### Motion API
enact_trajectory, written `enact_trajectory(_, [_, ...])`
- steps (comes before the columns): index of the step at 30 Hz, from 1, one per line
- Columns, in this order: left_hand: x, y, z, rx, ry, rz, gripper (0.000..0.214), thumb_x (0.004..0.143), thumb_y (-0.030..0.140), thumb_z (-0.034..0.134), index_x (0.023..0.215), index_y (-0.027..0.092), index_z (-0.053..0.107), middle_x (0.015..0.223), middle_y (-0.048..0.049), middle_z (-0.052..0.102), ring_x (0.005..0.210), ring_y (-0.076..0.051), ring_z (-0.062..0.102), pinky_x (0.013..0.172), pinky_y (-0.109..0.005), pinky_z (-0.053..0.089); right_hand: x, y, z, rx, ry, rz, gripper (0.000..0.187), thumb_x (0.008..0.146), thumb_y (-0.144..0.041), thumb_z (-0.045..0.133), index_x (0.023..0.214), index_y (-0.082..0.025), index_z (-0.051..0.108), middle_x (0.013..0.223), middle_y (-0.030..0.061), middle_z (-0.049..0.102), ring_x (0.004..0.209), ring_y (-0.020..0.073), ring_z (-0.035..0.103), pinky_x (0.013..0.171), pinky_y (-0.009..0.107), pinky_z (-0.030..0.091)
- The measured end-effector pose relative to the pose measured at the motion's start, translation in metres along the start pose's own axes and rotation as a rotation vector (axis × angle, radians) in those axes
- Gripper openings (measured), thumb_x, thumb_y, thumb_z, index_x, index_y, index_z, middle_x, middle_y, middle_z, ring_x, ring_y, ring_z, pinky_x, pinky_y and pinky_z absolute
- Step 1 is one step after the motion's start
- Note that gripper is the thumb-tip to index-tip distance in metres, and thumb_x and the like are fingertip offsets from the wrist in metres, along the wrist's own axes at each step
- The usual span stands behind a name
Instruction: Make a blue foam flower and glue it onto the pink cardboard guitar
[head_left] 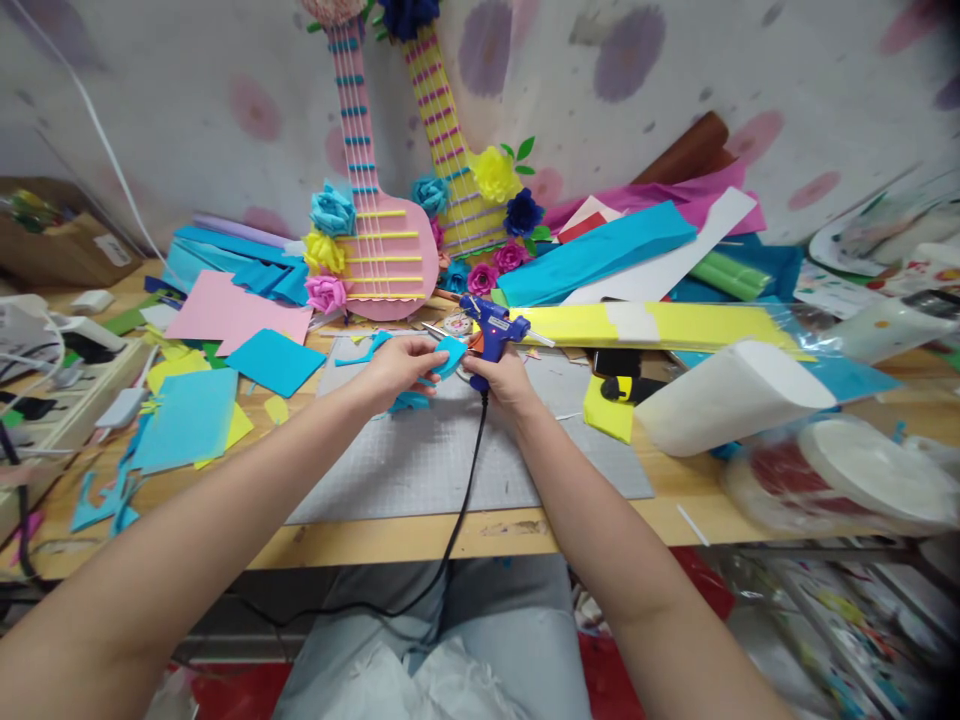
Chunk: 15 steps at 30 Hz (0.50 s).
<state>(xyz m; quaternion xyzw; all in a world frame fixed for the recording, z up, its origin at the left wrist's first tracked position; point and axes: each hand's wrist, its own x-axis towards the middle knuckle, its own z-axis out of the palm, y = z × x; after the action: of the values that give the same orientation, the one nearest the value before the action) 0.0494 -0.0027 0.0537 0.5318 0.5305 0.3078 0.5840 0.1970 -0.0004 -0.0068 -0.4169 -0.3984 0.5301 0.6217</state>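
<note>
My right hand (506, 380) is wrapped round the grip of a blue hot glue gun (493, 335), whose black cord hangs down over the table edge. A white glue stick (541, 339) pokes out of its back end. The front of the gun points left, close to a curved piece of blue foam or paper (451, 357) pinched in my left hand (407, 366). More blue scraps (409, 401) lie under and beside my left hand on the grey cutting mat (450, 470).
Two decorated paper guitars, a pink one (394, 250) and a yellow one (457, 215), lean against the wall. Coloured sheets (187, 420) lie at left beside a power strip (97, 400). A white roll (735, 395) and a plastic tub (862, 465) stand at right.
</note>
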Motion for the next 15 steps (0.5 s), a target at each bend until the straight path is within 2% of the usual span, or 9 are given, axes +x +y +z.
enact_trajectory(3, [0.0,-0.002,-0.005,0.065,-0.023,0.008,0.037,0.055,0.041,0.076,0.08,0.016,0.065,0.062,-0.0011,0.057,0.052,-0.01,0.052,0.046,-0.023,0.043,0.0,0.002,0.0,-0.05,0.054,-0.007,0.035,0.047,-0.018,0.07,0.078,-0.02,0.054,0.065,-0.0053,0.058,0.058,0.0094,0.052,0.058,0.024,0.042])
enact_trajectory(6, [0.0,-0.002,-0.019,0.123,-0.025,0.038,0.039,0.053,0.04,0.077,0.083,0.016,0.066,0.058,0.0007,0.055,0.048,-0.008,0.046,0.046,-0.023,0.041,0.001,0.001,-0.001,-0.084,0.105,-0.017,0.034,0.047,-0.022,0.071,0.077,-0.02,0.053,0.064,-0.0054,0.057,0.059,0.0101,0.052,0.06,0.025,0.043])
enact_trajectory(8, [-0.001,-0.001,-0.035,0.148,0.024,0.064,0.039,0.052,0.038,0.077,0.084,0.017,0.066,0.056,0.0023,0.053,0.046,-0.007,0.043,0.045,-0.022,0.037,0.002,0.001,-0.002,-0.082,0.121,-0.027,0.035,0.048,-0.024,0.071,0.076,-0.02,0.053,0.065,-0.0054,0.057,0.059,0.0102,0.052,0.061,0.026,0.043])
enact_trajectory(11, [-0.003,-0.005,-0.069,0.173,0.16,0.082,0.035,0.054,0.036,0.074,0.083,0.018,0.065,0.057,0.0027,0.052,0.044,-0.005,0.037,0.043,-0.021,0.029,0.003,0.001,-0.004,-0.049,0.109,-0.023,0.036,0.047,-0.023,0.072,0.078,-0.02,0.052,0.065,-0.0055,0.056,0.058,0.0095,0.052,0.061,0.025,0.043])
enact_trajectory(15, [-0.006,-0.029,-0.112,0.333,0.34,0.012,0.033,0.054,0.037,0.072,0.081,0.019,0.065,0.05,0.0036,0.048,0.044,-0.008,0.038,0.044,-0.023,0.027,0.003,0.002,-0.005,-0.025,0.095,0.001,0.038,0.047,-0.023,0.073,0.078,-0.02,0.052,0.065,-0.0053,0.056,0.057,0.0087,0.051,0.06,0.024,0.042])
